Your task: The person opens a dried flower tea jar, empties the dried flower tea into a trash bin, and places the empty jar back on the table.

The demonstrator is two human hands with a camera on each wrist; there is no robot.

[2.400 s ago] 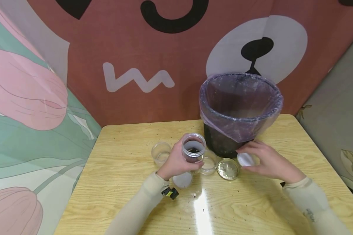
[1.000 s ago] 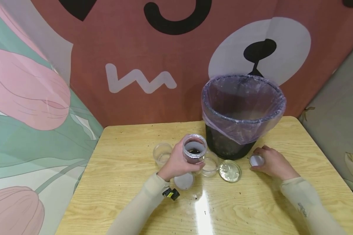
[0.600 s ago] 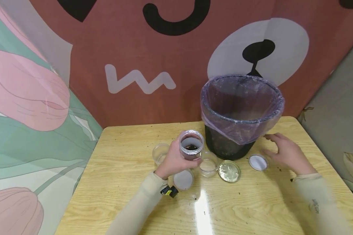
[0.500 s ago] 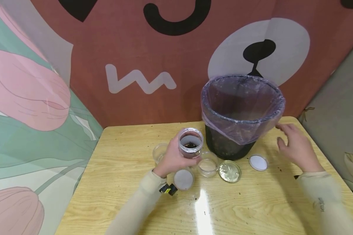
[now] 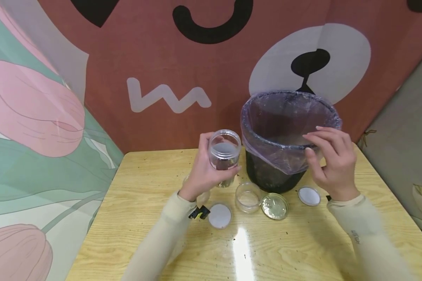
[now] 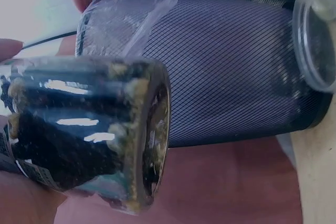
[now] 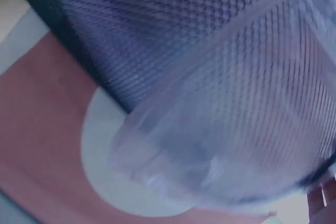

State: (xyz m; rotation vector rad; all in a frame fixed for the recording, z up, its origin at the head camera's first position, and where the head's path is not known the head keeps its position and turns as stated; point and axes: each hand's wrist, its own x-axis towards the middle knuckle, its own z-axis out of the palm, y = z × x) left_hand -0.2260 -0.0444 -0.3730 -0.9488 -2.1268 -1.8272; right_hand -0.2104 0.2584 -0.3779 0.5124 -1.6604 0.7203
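My left hand (image 5: 203,171) grips a clear screw-neck jar (image 5: 225,152) with no lid on it, lifted over the table. In the left wrist view the jar (image 6: 79,124) is packed with dark matter and some yellowish bits, and bears a label. My right hand (image 5: 335,160) holds nothing, its fingers loosely bent at the near right rim of a black mesh waste bin (image 5: 272,177). A thin purple bin liner (image 5: 285,160) folds over that rim. In the right wrist view the liner (image 7: 220,129) fills much of the picture, with fingertips (image 7: 328,200) at the lower right corner.
On the wooden table (image 5: 144,187) lie a white round lid (image 5: 219,216), a gold-coloured lid (image 5: 274,207) and a smaller white disc (image 5: 309,196). An empty clear jar (image 5: 247,198) stands near the bin; another clear jar (image 5: 203,198) is mostly behind my left hand. Dark crumbs are scattered about.
My right hand has set down the small white disc right of the gold lid, let go, and risen to the bin's rim. My left hand has raised the jar and moved it farther back.
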